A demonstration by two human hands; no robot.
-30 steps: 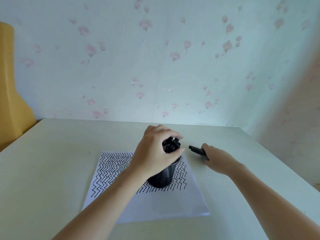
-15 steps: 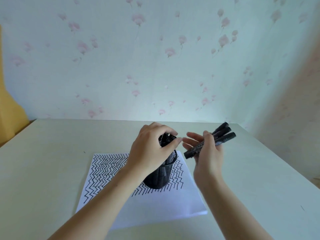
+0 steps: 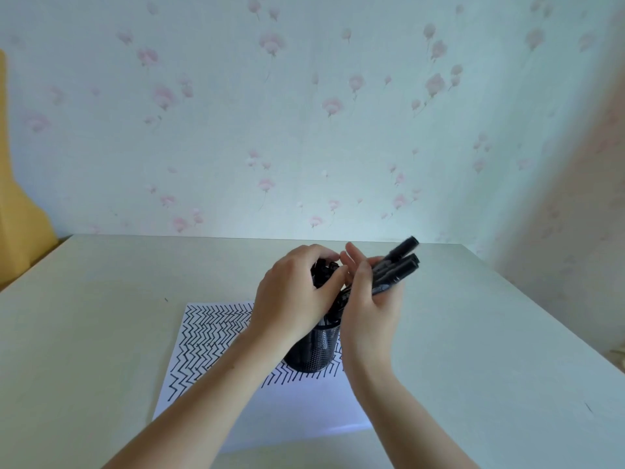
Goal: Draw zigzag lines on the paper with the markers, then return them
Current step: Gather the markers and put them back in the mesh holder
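A smooth, pale table with a matte top carries a white sheet of paper lying flat near the middle, closer to the front edge; its far half is filled with rows of black zigzag lines, its near half is bare. On the zigzag part stands a round black mesh cup, its wall a fine perforated metal weave, upright. Inside it are black markers, their capped ends bunched together and rising above the rim. The left hand is curled over the top of the cup, fingers and thumb closed round that bunch of markers. Just beside it, touching at the fingertips, the right hand is held above the cup's right side with three more black markers lying across its palm, the thumb pressing them in place while the fingers reach out straight toward the left hand; these round, glossy barrels slant up and toward the far right corner of the table, the topmost one blurred. Behind the far edge rises a wall papered in pale blue-green with faint pink flowers.
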